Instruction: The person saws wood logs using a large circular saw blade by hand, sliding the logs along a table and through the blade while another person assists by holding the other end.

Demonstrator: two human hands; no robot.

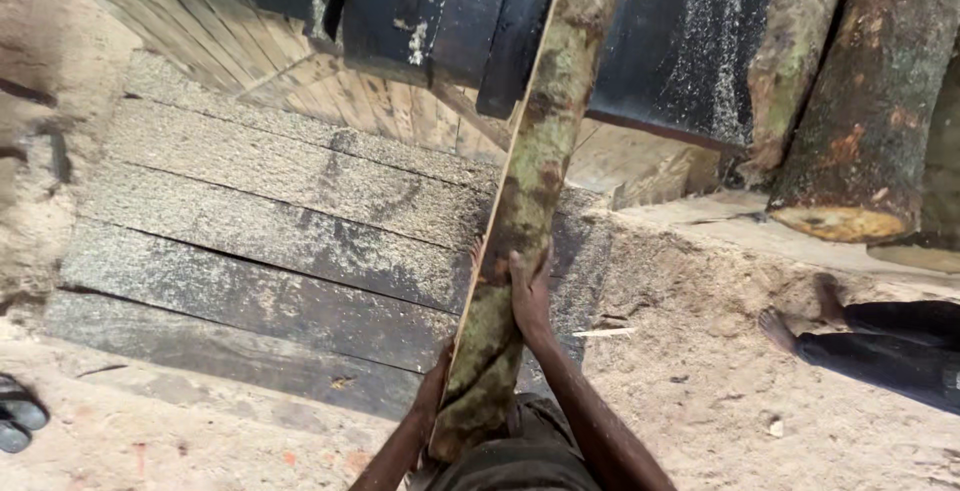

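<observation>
A long bark-covered slab of wood, mossy green and brown with one flat sawn edge showing pale along its left side, is running from about 6 o'clock near the person's body up toward 12 o'clock, where its far end is lying against a dark, sawdust-dusted machine body. The right hand is wrapping over the slab's bark face a little below the middle of the view, fingers closed firmly around it. The left hand is sitting lower, at roughly 7 o'clock from the right one, mostly hidden behind the slab's sawn edge, so whether its fingers are clamping the wood cannot be told. Under the slab, weathered grey planks coated in sawdust are spreading toward 9 o'clock. At 2 o'clock thick logs are leaning together, one showing an orange-yellow cut end. At 3 o'clock another person's bare feet are resting on the sawdust, and at 8 o'clock dark sandals are lying near the frame edge.
</observation>
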